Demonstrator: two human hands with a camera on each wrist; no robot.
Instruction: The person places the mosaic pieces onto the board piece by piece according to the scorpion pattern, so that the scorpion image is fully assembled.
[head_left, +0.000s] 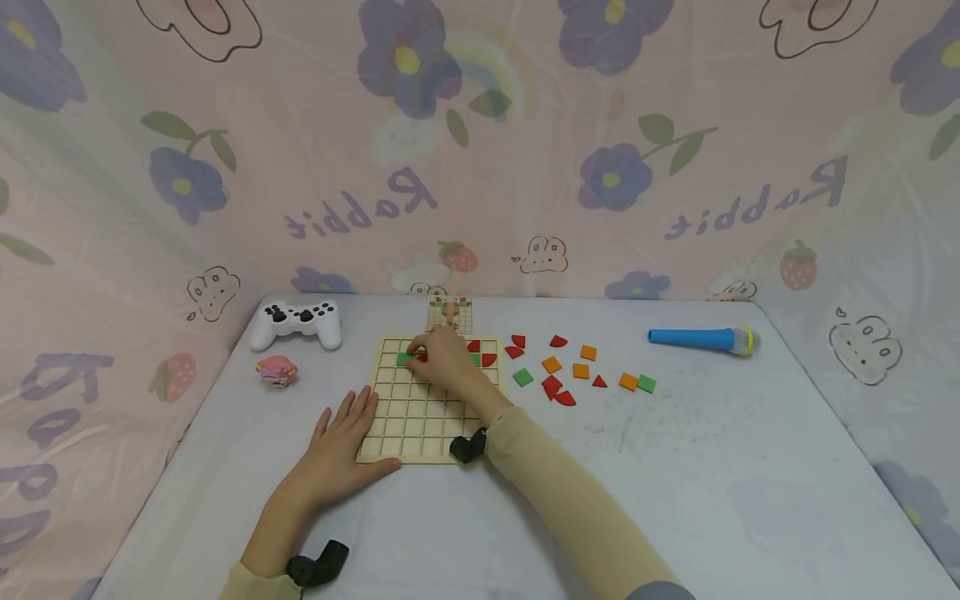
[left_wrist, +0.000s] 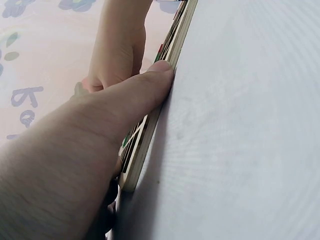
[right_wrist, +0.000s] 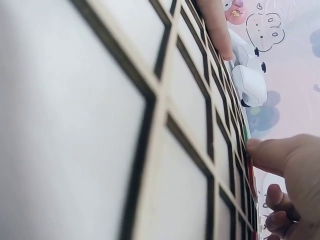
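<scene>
A wooden grid board [head_left: 408,425] lies on the table. My left hand [head_left: 337,458] rests at its lower left corner with fingers spread, and the thumb lies on the front edge, as the left wrist view also shows. My right hand [head_left: 450,362] reaches over the board's upper rows. Its thumb [right_wrist: 272,152] and index finger pinch at a small red piece [head_left: 422,357] beside a green square [head_left: 403,359] on the grid. Other red pieces [head_left: 489,360] and a green square [head_left: 476,359] sit in cells to the right, partly hidden by the hand.
Loose red, orange [head_left: 581,371] and green pieces [head_left: 522,377] lie scattered right of the board. A small pattern card [head_left: 461,317] is behind it. A white game controller [head_left: 296,323] and pink figurine [head_left: 277,371] stand left; a blue toy microphone [head_left: 697,338] lies far right.
</scene>
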